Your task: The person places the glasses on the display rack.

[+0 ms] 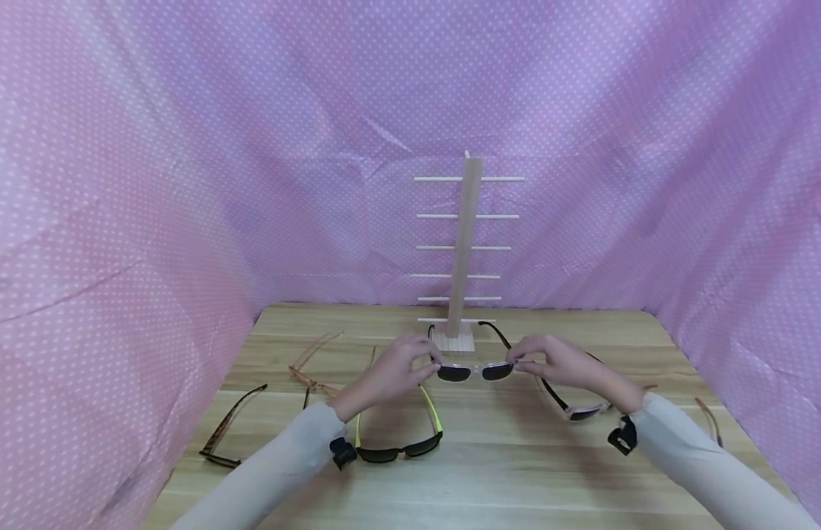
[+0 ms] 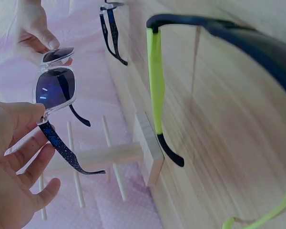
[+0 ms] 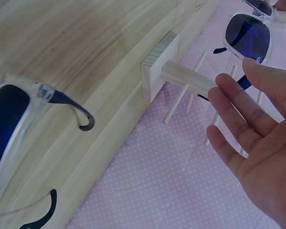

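Note:
A pair of sunglasses [image 1: 456, 373] with a clear frame, dark lenses and speckled dark temples is held up between both hands, its temples pointing toward the rack. My left hand [image 1: 402, 364] pinches its left hinge corner between thumb and finger; in the left wrist view the other fingers spread beside the temple [image 2: 62, 149]. On the opposite corner, my right hand [image 1: 557, 361] pinches the frame with thumb and forefinger. Just behind stands a wooden display rack [image 1: 464, 250] with several thin crossbars and a square base [image 1: 453, 338]; no glasses hang on its bars.
Yellow-green-templed sunglasses [image 1: 400, 450] lie near the left forearm. Tortoiseshell glasses [image 1: 218, 434] and light brown glasses [image 1: 305, 377] lie farther left. Another clear-framed pair [image 1: 585, 414] lies under the right wrist, and a brown temple [image 1: 710, 419] shows at the right. Pink dotted cloth [image 1: 317, 184] surrounds the table.

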The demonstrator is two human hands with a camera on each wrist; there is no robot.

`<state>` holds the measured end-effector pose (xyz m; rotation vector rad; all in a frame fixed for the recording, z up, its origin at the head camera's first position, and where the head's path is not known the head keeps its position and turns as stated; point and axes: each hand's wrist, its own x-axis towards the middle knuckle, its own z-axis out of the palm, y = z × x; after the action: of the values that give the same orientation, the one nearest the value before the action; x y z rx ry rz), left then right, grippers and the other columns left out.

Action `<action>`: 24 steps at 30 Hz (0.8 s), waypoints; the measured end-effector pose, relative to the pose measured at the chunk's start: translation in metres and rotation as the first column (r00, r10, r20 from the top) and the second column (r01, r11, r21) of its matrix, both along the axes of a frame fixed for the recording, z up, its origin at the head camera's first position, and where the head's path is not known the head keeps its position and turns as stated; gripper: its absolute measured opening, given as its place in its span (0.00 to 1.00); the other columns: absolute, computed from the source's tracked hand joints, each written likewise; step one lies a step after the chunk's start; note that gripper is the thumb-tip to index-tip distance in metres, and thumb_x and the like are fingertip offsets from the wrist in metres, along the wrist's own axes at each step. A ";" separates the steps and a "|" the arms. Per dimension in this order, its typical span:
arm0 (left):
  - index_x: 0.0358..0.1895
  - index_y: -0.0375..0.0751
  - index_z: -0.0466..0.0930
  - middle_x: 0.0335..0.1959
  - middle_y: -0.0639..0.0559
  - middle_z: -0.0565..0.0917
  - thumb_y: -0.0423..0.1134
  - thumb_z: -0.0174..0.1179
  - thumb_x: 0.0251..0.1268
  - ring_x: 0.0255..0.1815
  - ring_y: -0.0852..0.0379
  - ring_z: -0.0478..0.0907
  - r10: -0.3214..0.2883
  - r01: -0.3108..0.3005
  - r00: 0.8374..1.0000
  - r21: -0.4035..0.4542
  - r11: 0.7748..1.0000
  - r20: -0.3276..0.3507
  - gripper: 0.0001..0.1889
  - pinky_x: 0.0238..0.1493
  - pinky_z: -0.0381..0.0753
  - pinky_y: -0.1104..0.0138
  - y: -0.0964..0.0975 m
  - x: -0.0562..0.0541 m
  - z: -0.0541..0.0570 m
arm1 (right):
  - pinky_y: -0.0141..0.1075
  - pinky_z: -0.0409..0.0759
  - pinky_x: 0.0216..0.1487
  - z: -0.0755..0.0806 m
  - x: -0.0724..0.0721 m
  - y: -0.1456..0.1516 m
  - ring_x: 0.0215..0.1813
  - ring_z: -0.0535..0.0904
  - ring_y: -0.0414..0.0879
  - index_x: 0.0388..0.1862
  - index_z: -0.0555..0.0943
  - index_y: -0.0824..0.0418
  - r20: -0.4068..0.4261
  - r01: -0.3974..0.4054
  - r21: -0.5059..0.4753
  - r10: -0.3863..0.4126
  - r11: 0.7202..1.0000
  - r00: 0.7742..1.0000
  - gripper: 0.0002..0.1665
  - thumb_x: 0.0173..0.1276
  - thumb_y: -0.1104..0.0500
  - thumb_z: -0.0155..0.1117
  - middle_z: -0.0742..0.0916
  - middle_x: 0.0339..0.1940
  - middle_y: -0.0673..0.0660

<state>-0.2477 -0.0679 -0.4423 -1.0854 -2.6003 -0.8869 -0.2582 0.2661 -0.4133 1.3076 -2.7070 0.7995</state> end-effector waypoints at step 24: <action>0.40 0.37 0.88 0.42 0.47 0.90 0.31 0.68 0.65 0.49 0.46 0.85 0.088 -0.087 0.988 0.014 0.996 -0.125 0.04 0.58 0.81 0.51 -0.011 -0.045 -0.006 | 0.56 0.83 0.56 -0.018 -0.041 -0.031 0.50 0.88 0.58 0.48 0.88 0.67 0.047 0.183 -0.054 -0.180 0.982 0.982 0.11 0.67 0.69 0.68 0.91 0.46 0.62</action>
<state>-0.2925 -0.0785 -0.4483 -0.9829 -2.5173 -0.7830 -0.2993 0.2354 -0.4310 1.0249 -2.7612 0.8880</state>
